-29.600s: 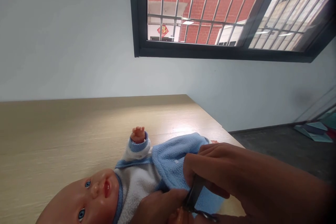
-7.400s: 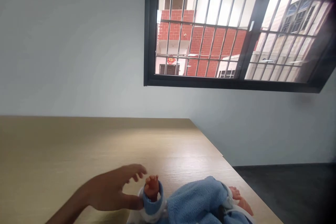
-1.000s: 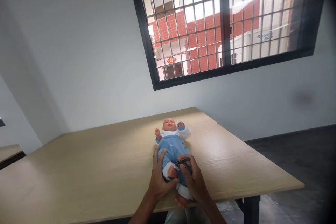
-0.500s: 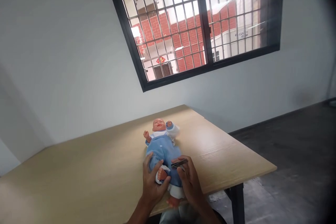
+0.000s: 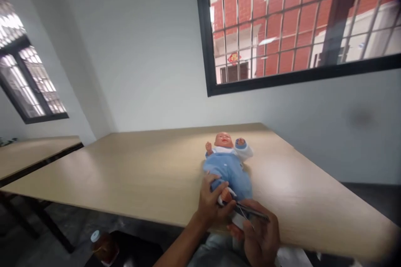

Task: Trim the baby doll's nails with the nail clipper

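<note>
A baby doll (image 5: 226,166) in a blue outfit with white collar and cuffs lies on its back on the wooden table (image 5: 140,171), head away from me. My left hand (image 5: 212,200) is wrapped round one lower leg of the doll, and the bare foot (image 5: 226,195) shows between thumb and fingers. Between the thumb and fingers of my right hand (image 5: 265,231) are metal nail clippers (image 5: 252,212), their lever apart from the body. The clippers' tip is close to the held foot; whether they touch, I cannot tell. The doll's other foot (image 5: 234,230) lies near the table's front edge.
Behind the table stands a pale wall with a barred window (image 5: 275,29). A second table (image 5: 34,152) is at the far left. Below the front edge, a bottle of brown liquid (image 5: 105,248) stands on a dark surface.
My view has turned left, so the doll and hands appear further right. The clippers have come nearer the held foot, and their lever now stands apart. My left hand keeps its hold.
</note>
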Demonstrator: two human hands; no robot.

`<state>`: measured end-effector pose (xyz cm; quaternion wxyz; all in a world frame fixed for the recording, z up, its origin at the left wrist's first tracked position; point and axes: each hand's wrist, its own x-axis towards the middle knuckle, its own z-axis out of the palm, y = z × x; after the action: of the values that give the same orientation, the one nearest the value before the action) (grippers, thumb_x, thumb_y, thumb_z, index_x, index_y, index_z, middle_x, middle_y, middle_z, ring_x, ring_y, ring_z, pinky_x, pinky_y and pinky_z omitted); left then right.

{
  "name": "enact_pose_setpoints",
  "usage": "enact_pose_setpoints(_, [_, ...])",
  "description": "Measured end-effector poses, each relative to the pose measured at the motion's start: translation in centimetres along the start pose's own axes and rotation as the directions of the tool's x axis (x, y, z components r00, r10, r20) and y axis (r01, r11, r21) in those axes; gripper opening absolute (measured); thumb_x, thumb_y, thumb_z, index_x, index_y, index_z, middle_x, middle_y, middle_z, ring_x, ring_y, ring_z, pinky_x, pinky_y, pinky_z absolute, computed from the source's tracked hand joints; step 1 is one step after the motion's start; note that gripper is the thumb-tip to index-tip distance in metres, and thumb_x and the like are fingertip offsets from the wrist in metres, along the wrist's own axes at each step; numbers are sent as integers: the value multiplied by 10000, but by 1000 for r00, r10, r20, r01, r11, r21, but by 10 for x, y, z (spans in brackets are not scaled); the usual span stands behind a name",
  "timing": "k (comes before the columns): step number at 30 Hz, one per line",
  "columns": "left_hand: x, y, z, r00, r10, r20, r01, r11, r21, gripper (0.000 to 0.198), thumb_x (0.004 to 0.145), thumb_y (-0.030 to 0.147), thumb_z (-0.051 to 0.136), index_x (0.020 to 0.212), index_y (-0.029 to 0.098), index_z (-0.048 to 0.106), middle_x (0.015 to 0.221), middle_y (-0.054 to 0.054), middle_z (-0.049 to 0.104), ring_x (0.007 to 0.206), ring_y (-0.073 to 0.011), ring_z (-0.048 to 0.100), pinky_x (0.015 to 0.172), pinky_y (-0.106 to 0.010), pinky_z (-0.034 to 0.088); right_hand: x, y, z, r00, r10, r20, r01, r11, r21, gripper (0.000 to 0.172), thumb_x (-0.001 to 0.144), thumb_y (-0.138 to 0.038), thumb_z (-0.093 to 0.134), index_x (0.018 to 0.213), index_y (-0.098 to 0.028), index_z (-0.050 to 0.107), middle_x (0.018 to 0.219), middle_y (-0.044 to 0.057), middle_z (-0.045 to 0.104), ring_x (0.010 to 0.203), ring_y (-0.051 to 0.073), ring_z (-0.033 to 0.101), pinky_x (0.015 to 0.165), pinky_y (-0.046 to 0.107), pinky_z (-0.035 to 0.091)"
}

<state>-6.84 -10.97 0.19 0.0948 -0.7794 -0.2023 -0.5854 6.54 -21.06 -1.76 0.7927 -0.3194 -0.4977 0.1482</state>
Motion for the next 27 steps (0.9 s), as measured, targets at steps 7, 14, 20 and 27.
enact_pose_setpoints(7, [-3, 0, -1, 993, -65, -102, 60, 997, -53, 356, 1006, 406, 562, 1299, 216, 629, 1247, -184, 603, 1162, -354, 672, 980, -622, 609, 38, -14, -9, 995, -12, 96, 12, 1000, -5, 338, 1066, -426, 753, 1275, -170, 682, 1183, 86, 743, 1054, 268, 748, 909, 461, 654])
enact_pose_setpoints(14, [-4, 2, -4, 991, -121, -50, 116, 989, -94, 401, 896, 393, 656, 1262, 230, 642, 1347, -173, 596, 1246, -378, 643, 1013, -607, 598, 77, -38, 8, 878, 111, 466, -87, 994, -73, 356, 1092, -499, 698, 1239, -175, 695, 1136, 83, 752, 996, 249, 759, 889, 451, 663])
enact_pose_setpoints(20, [3, 8, -3, 980, -172, -100, 166, 984, -70, 337, 811, 258, 680, 1142, 213, 643, 1263, -163, 659, 1174, -354, 670, 1038, -591, 580, 102, -44, 12, 724, 204, 658, -121, 978, -169, 350, 1104, -491, 680, 1250, -173, 686, 1209, 95, 731, 1083, 269, 740, 978, 502, 634])
enact_pose_setpoints(27, [15, 5, -10, 972, -171, -159, 155, 982, -110, 281, 746, 225, 583, 1024, 235, 622, 1108, -99, 698, 1073, -293, 692, 1001, -518, 592, 116, -46, 8, 626, 180, 759, -50, 980, -191, 364, 1087, -516, 705, 1202, -171, 703, 1148, 98, 762, 1027, 259, 776, 892, 451, 686])
